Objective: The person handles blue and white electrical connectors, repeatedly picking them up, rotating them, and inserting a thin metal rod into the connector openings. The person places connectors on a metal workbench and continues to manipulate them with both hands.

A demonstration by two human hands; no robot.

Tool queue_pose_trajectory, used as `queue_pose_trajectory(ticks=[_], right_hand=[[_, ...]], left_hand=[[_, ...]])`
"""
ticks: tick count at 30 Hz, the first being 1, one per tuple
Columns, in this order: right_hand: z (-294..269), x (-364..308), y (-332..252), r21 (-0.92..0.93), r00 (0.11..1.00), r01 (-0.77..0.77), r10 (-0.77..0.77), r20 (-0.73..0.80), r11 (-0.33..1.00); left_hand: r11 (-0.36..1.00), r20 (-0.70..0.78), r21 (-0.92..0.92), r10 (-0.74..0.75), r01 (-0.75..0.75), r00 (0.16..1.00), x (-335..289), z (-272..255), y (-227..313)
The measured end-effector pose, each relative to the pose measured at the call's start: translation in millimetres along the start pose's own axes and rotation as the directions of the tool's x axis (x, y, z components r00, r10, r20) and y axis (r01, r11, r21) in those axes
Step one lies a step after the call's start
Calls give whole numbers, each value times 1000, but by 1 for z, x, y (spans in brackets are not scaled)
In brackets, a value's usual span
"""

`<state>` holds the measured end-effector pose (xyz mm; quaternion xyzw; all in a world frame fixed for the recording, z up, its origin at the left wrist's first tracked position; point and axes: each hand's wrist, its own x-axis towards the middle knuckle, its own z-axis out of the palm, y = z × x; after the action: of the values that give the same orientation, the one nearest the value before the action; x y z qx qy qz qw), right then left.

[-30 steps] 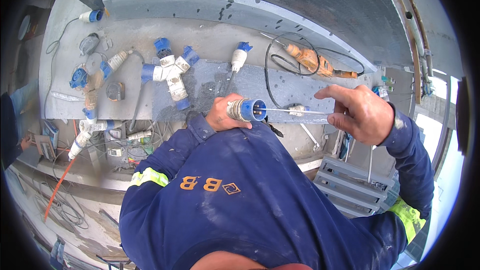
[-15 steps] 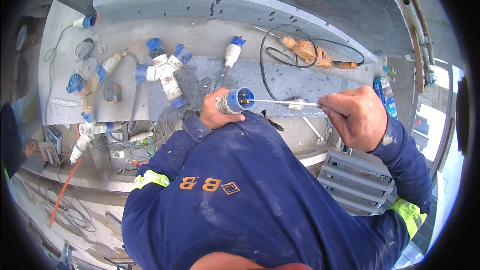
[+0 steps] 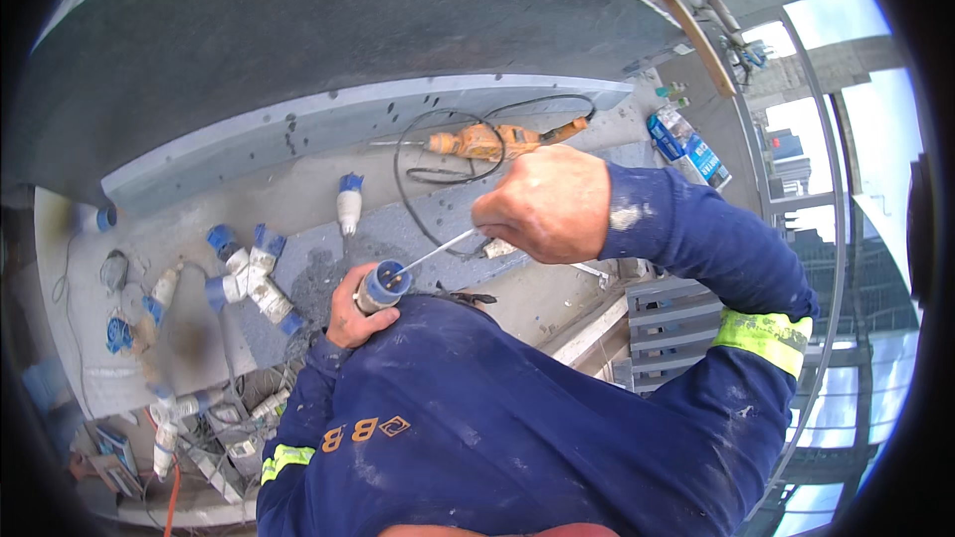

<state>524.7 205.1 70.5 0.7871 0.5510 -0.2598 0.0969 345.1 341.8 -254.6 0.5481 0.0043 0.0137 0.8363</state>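
Note:
My left hand [image 3: 348, 312] is wrapped round an industrial power plug [image 3: 386, 287] with a blue collar and a dirty white body, close to my torso. Its open end is turned up and to the right, and metal pins show inside. My right hand [image 3: 549, 205] is closed on a thin screwdriver [image 3: 440, 250], whose handle is hidden in the fist. The pale shaft slants down to the left, and its tip reaches into the plug's mouth among the pins. Exactly what the tip touches is too small to tell.
Behind my hands an orange power drill [image 3: 487, 143] lies with its black cable looped. A blue-and-white connector [image 3: 349, 205] stands left of it. Farther left are a several-way splitter [image 3: 254, 276] and more connectors. A blue-and-white package [image 3: 688, 146] lies at right, beyond grey slats [image 3: 668, 328].
My view has swung, so the bench appears lower and farther left. My right hand has risen relative to the plug; the screwdriver, nearly level before, now slants up to the right.

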Motion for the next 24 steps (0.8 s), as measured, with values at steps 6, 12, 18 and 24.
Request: queue_pose_trajectory(ticks=[6, 12, 18, 24], right_hand=[[-15, -15, -27, 429, 1000, -22, 16, 17, 903], [-6, -28, -18, 696, 973, 126, -225, 52, 706], [-8, -33, -22, 794, 917, 134, -378, 127, 592], [-16, -36, -33, 593, 969, 56, -187, 163, 804]], left_hand=[[961, 233, 211, 129, -180, 964, 3, -4, 52], [881, 312, 234, 332, -411, 890, -6, -4, 47], [846, 198, 241, 436, -475, 878, -15, 4, 48], [780, 148, 358, 494, -512, 857, -19, 4, 55]])
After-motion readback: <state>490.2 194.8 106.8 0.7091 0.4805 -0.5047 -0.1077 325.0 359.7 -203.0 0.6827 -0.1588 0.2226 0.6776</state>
